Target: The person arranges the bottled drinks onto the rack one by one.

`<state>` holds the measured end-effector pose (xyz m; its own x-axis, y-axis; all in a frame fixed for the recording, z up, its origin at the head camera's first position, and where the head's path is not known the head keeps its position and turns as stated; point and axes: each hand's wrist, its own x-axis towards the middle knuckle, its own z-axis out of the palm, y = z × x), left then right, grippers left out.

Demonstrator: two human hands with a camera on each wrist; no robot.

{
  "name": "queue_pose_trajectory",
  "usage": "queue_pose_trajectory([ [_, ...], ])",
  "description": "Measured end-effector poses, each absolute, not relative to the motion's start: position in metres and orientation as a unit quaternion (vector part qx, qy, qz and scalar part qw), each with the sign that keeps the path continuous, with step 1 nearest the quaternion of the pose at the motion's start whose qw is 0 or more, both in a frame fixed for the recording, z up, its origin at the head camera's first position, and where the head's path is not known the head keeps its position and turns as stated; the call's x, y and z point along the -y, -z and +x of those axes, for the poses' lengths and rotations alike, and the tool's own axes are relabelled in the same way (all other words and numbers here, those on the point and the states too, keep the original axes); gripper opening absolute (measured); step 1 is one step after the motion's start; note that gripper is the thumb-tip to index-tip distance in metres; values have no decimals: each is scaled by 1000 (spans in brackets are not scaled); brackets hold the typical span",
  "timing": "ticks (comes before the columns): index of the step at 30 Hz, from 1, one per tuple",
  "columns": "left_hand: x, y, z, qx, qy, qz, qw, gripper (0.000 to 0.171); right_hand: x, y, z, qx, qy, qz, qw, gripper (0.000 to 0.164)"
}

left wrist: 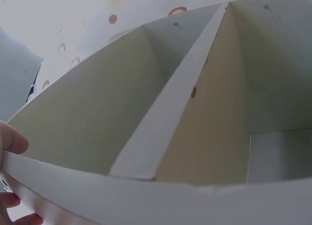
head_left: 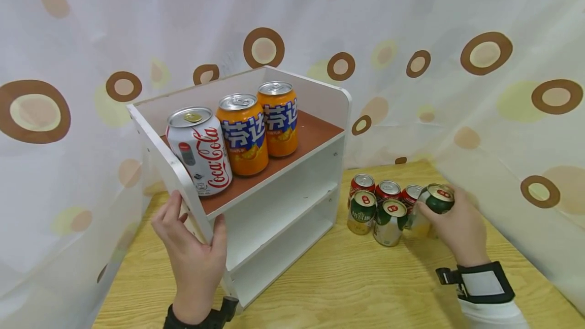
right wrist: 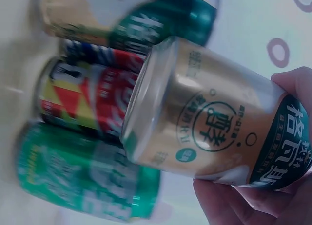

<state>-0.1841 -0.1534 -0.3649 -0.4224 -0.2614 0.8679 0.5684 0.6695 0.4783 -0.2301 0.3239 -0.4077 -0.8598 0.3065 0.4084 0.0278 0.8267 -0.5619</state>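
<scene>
My right hand [head_left: 463,225] holds a gold-and-green drink can [head_left: 437,198] by its upper part, at the right end of a cluster of cans. In the right wrist view this can [right wrist: 209,122] is close up, with its green top end among my fingers. My left hand [head_left: 196,253] grips the front edge of the side panel of a small white shelf unit [head_left: 283,212]. The left wrist view shows the thumb [left wrist: 13,140] on the panel's inner side and other fingers outside. On the brown top lie upright a white Coca-Cola can [head_left: 201,154] and two orange cans [head_left: 244,138].
On the wooden table [head_left: 320,283], right of the shelf unit, stand two more gold-and-green cans [head_left: 362,215] with red-topped cans [head_left: 388,189] behind them. A green can [right wrist: 87,174] shows in the right wrist view. Patterned cloth [head_left: 301,19] hangs behind and at both sides.
</scene>
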Motion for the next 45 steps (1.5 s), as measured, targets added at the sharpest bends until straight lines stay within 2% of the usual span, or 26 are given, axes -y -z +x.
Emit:
queue_pose_trajectory([
  [20, 154, 363, -183, 756, 388, -107, 517, 76, -311, 328, -243, 921, -262, -53, 285, 81],
  [45, 153, 363, -181, 756, 393, -101, 514, 76, -254, 253, -268, 915, -271, 34, 296, 79],
])
